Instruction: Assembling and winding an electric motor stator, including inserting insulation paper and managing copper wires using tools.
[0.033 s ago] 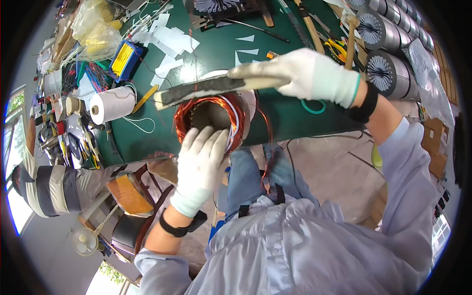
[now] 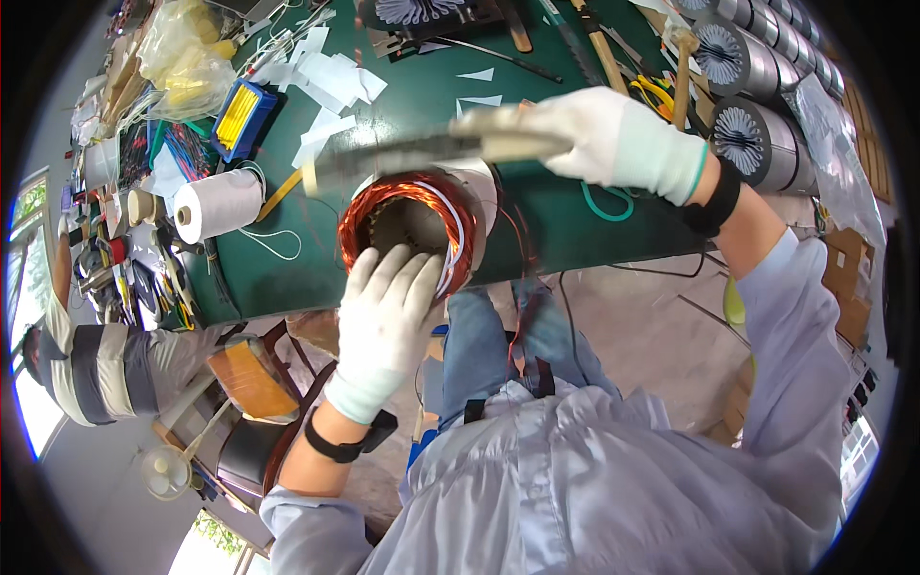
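We see a round copper coil (image 2: 354, 218), opening toward us, a blurred dark bar (image 2: 412, 150) at its twelve o'clock.

Long dark-and-pale tool (image 2: 412, 150) shifted slightly up, upper centre of frame, now motion-blurred. Right hand (image 2: 613, 139) up a touch too, upper right of centre. More of copper coil (image 2: 353, 225)'s top rim now shows below tool. Left hand (image 2: 381, 311) nudged slightly left, mid-frame.

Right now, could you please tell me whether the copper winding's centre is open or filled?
Open: the copper winding circles a hollow, its inner wall visible beyond the gloved left hand.
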